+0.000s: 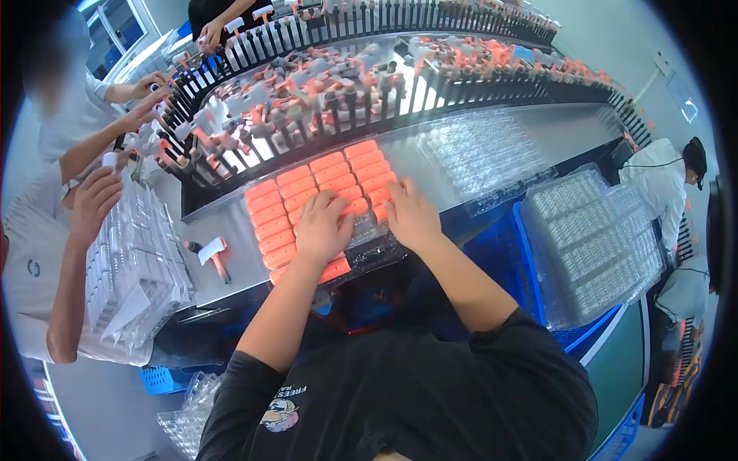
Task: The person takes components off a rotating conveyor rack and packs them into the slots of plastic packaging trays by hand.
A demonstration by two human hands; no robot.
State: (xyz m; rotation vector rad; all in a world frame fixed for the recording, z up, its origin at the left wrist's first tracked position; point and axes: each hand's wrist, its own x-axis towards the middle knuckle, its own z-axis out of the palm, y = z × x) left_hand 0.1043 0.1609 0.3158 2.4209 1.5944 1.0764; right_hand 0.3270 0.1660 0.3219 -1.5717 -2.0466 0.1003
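Note:
A clear plastic tray (370, 235) lies on the metal bench before me, with rows of orange, rounded oblong plastic pieces (270, 213) in it. Over its middle columns, my left hand (321, 224) has its fingers curled down on an orange piece (354, 207). My right hand (413, 214) is at the tray's right column, fingers bent around another orange piece (380, 211). Parts of both pieces are hidden by the fingers. Left of the tray, a white-and-orange T-shaped tool (214, 251) rests on the bench.
Behind the tray runs a conveyor with black upright pegs (350, 115), crowded with orange and white parts. Stacked clear trays (492, 154) lie right on the bench; more (592, 238) sit above a blue crate (530, 265). At left, co-workers' hands (96, 196) hold parts beside a tray stack (134, 261).

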